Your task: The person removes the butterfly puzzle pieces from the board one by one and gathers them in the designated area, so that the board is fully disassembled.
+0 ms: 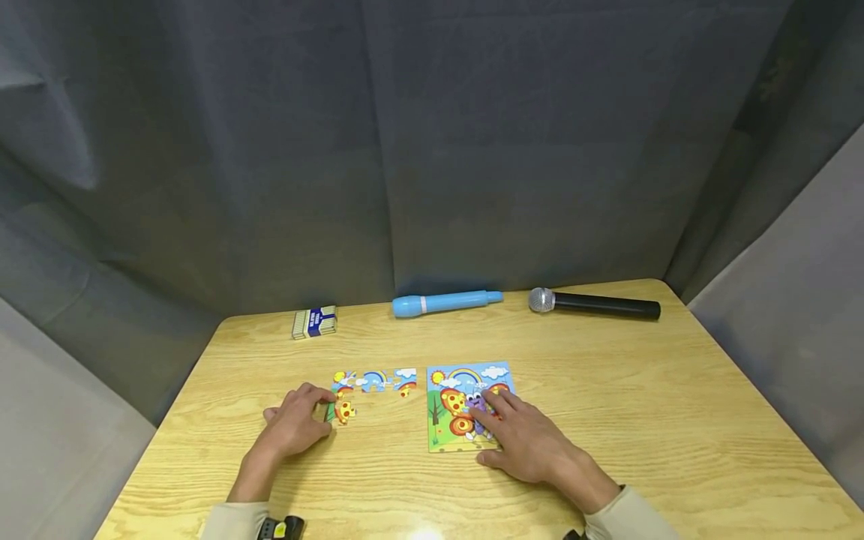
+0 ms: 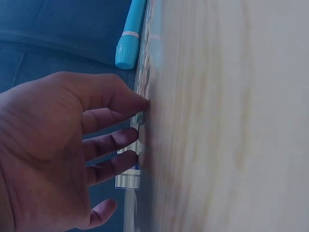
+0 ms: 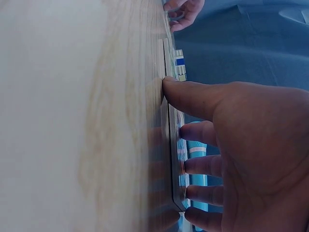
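At the left of the joined butterfly puzzle pieces (image 1: 346, 411), my left hand (image 1: 297, 424) pinches a green puzzle piece (image 1: 330, 412) between thumb and index finger, low over the table. Its other fingers spread behind, as the left wrist view shows. A top row of pieces (image 1: 374, 380) with sun, rainbow and cloud runs to the right, with a gap in it. My right hand (image 1: 529, 442) rests on the square butterfly picture board (image 1: 445, 444), fingertips on the picture and thumb at its near edge. The hand hides the board's lower right part.
Along the back of the wooden table (image 1: 405, 495) lie a blue-and-cream striped box (image 1: 314, 322), a light blue microphone-shaped object (image 1: 445, 302) and a black microphone (image 1: 594, 304) with a silver head. Grey curtains (image 1: 304, 150) hang behind.
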The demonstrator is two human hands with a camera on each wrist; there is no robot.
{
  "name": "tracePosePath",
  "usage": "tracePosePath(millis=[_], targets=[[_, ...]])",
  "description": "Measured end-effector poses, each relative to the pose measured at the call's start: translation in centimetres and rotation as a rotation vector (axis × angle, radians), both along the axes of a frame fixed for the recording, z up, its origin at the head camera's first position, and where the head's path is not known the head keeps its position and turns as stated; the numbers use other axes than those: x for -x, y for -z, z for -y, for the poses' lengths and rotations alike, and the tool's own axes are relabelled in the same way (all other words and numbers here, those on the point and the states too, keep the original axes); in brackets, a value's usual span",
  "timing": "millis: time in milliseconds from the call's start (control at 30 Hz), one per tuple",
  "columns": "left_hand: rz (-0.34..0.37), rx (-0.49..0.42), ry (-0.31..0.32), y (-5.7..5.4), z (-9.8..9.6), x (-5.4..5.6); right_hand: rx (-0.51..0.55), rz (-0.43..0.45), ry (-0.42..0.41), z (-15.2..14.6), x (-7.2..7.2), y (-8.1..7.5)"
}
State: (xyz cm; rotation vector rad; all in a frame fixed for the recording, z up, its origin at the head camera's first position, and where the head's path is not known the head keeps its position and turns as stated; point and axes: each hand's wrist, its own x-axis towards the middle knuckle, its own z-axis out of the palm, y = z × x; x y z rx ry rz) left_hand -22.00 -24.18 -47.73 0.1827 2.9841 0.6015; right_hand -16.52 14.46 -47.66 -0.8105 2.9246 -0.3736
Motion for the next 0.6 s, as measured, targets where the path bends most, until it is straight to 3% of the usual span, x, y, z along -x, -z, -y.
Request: tracePosePath(millis=[267, 467, 600], targets=[[-0.053, -0.033, 0.024, -0.1, -1.3, -0.1, 0.002, 0.001, -0.004, -0.1, -0.1, -0.2], [-0.123, -0.110, 0.037, -0.2, -4.0, 0.3, 0.002, 0.011, -0.004, 0.0, -0.1, -0.1], [-0.131, -0.129, 0.085, -0.1, -6.3, 0.7, 0.018, 0.018, 0.005, 0.0, -0.1, -0.1]])
